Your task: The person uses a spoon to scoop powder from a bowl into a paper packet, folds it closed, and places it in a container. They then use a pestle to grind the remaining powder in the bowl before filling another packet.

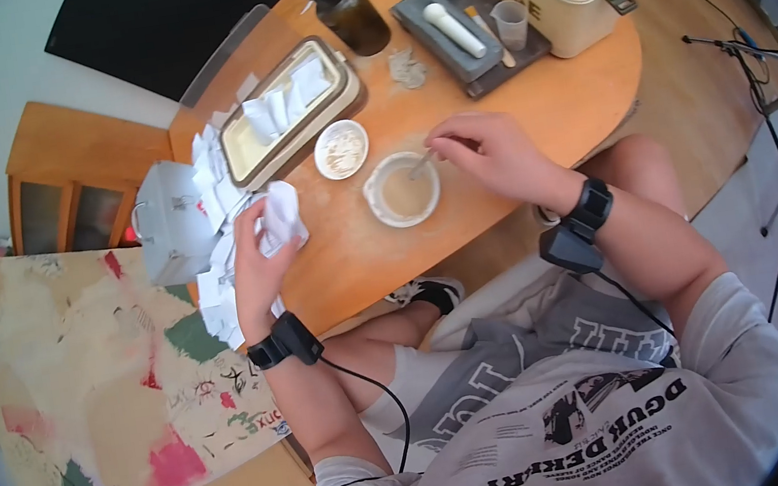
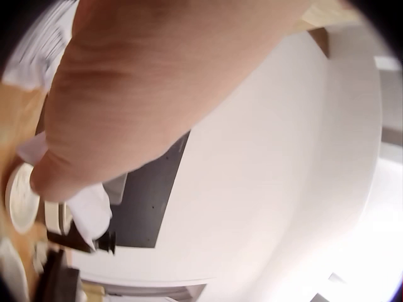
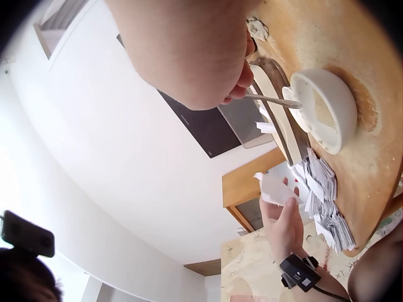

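Observation:
My right hand [image 1: 499, 156] pinches the handle of a thin metal spoon [image 3: 274, 100]. The spoon's far end dips into a white bowl [image 3: 346, 108] with pale beige powder inside. On the left, my left hand [image 1: 258, 266] holds a folded white paper packet [image 1: 284, 214] between thumb and fingers, raised by the table's edge. The paper's upper part flares out above the fingertips. Beside the bowl stands a small white dish [image 1: 322, 165] with whitish bits in it. A cream tray [image 1: 244, 176] behind the dish holds several folded paper packets [image 1: 288, 105].
Many white papers [image 1: 217, 202] lie along the table's left edge, beside a silver case [image 1: 170, 224]. Farther back are a brown glass bottle [image 1: 353, 19], a dark stone slab [image 1: 439, 32] bearing a white pestle [image 1: 456, 31], a plastic beaker [image 1: 511, 25] and a cream bin [image 1: 582, 27].

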`<action>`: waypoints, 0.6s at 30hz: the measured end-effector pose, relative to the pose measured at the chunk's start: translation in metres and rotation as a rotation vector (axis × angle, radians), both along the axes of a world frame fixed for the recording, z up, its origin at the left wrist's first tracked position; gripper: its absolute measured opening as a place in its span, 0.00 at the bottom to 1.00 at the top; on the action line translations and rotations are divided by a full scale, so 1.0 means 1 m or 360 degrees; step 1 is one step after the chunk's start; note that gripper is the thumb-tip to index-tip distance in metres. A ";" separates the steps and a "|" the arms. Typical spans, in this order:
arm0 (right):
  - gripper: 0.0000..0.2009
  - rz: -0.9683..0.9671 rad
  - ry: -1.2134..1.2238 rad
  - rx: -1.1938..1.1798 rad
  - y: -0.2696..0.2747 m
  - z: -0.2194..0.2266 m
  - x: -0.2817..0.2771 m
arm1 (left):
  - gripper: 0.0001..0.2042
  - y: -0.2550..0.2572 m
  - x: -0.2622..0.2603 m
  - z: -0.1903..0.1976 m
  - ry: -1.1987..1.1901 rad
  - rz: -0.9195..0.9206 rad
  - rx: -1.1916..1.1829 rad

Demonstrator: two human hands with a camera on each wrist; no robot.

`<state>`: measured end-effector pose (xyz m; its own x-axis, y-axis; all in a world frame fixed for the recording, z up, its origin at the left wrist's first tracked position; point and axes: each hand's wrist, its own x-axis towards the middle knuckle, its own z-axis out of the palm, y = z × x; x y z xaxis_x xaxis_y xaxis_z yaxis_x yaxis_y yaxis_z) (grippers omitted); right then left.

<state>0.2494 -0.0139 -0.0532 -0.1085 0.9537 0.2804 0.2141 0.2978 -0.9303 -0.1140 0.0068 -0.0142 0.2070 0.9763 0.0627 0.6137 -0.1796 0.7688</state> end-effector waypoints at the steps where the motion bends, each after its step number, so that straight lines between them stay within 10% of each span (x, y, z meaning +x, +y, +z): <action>1: 0.09 -0.0015 -0.0002 -0.0061 -0.001 0.000 0.000 | 0.31 0.002 -0.010 0.006 0.0452 0.0240 0.0172; 8: 0.09 0.0002 -0.0101 0.0017 -0.003 0.005 0.001 | 0.30 0.039 -0.087 -0.016 0.1404 0.0707 0.0326; 18: 0.08 -0.0024 -0.0130 0.0031 -0.002 0.004 0.000 | 0.35 0.180 0.013 -0.027 0.0955 0.0480 0.0210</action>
